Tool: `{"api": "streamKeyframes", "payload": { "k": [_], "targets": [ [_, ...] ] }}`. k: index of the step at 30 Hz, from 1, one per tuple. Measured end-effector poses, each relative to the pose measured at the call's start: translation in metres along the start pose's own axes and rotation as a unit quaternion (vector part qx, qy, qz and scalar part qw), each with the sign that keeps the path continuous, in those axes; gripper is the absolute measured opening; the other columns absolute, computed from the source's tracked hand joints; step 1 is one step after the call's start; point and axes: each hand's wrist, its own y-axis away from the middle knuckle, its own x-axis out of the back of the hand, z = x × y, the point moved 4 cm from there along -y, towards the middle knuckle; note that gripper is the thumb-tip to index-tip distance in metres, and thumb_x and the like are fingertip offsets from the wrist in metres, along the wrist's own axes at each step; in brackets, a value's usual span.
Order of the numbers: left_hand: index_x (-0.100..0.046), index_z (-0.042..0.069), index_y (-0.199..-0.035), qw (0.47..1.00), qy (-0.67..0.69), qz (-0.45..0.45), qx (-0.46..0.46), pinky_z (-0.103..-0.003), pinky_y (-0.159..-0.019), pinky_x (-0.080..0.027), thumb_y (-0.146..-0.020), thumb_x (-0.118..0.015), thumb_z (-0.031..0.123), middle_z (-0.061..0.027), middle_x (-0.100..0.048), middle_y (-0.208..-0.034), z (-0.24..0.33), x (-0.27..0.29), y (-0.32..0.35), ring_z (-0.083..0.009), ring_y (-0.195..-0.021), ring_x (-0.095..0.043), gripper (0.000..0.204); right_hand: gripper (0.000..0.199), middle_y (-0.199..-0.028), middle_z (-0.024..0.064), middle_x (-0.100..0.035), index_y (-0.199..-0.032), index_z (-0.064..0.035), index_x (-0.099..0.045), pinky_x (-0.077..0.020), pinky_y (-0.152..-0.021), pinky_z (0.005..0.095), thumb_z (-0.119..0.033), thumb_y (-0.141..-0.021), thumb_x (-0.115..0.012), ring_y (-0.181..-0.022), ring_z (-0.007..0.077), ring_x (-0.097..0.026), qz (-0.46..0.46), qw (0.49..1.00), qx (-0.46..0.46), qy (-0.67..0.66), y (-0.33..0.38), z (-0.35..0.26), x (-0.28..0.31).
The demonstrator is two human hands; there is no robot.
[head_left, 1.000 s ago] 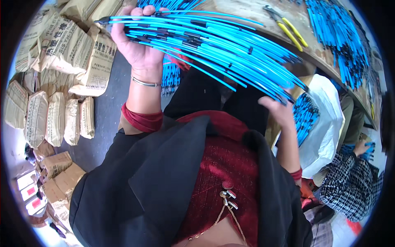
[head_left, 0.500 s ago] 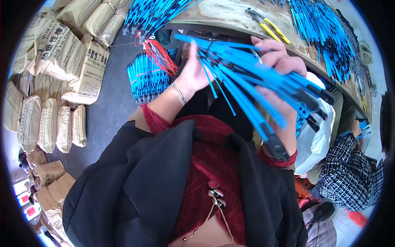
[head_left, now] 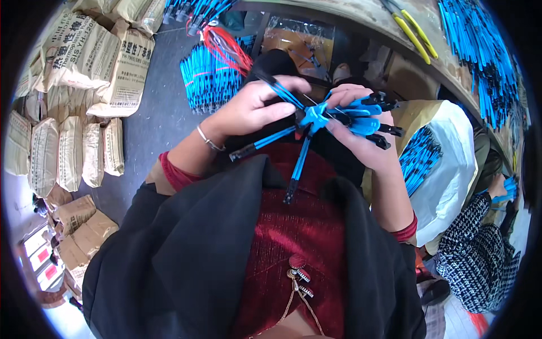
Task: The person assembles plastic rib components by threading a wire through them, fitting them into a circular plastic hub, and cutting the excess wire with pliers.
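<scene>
A bundle of thin blue rods with black end pieces (head_left: 315,117) is held between my hands in front of my chest, its rods fanned out in several directions. My left hand (head_left: 262,105), wearing a bangle, is closed on some of the blue rods at the bundle's left side. My right hand (head_left: 367,135) grips the bundle from the right, with several black ends sticking out past its fingers. A thin, light strand or wire crosses near the middle of the bundle; its kind cannot be made out.
Beyond my hands runs a worktable (head_left: 350,17) with yellow-handled pliers (head_left: 415,34) and a blue rod pile (head_left: 480,62). An open white sack (head_left: 451,192) holds more rods. Tied bundles (head_left: 206,79) and red strings (head_left: 228,48) lie left, near paper sacks (head_left: 121,73). A co-worker's checked sleeve (head_left: 471,226) is right.
The bundle has turned from a long slant to a spread with ends pointing several ways. My left hand has curled onto the rods; my right hand has moved lower.
</scene>
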Motion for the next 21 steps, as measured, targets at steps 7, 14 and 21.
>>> {"api": "streamKeyframes", "payload": {
  "k": [7, 14, 21],
  "targets": [
    [-0.059, -0.003, -0.097, 0.991, 0.012, -0.13, 0.028, -0.032, -0.085, -0.044, -0.081, -0.06, 0.011, -0.0135, -0.061, -0.098, -0.024, -0.019, -0.011, -0.0203, -0.093, -0.058, 0.021, 0.031, -0.093, 0.0084, -0.06, -0.095, -0.0041, -0.048, -0.0436, -0.084, 0.0338, -0.003, -0.071, -0.067, -0.099, 0.0218, -0.052, 0.013, 0.998, -0.013, 0.065, -0.002, 0.013, -0.005],
    [-0.06, 0.002, -0.095, 0.991, 0.058, -0.125, 0.009, -0.026, -0.072, -0.046, -0.082, -0.059, 0.011, -0.0058, -0.062, -0.088, -0.03, -0.021, -0.025, -0.0125, -0.08, -0.058, 0.016, 0.032, -0.089, 0.0073, -0.059, -0.098, -0.0014, -0.054, -0.0465, -0.076, 0.0288, -0.003, -0.069, -0.069, -0.085, 0.0157, -0.058, 0.068, 0.982, -0.172, -0.041, -0.006, 0.018, 0.002],
    [-0.058, 0.001, -0.092, 0.971, 0.124, -0.206, -0.016, -0.026, -0.075, -0.045, -0.083, -0.058, 0.017, -0.0097, -0.06, -0.096, -0.034, -0.023, -0.042, -0.0157, -0.088, -0.057, 0.018, 0.036, -0.088, 0.0041, -0.059, -0.103, -0.0021, -0.05, -0.048, -0.074, 0.0271, -0.003, -0.071, -0.067, -0.082, 0.0124, -0.058, 0.047, 0.97, -0.185, -0.149, -0.016, 0.035, 0.012]
  ]
}}
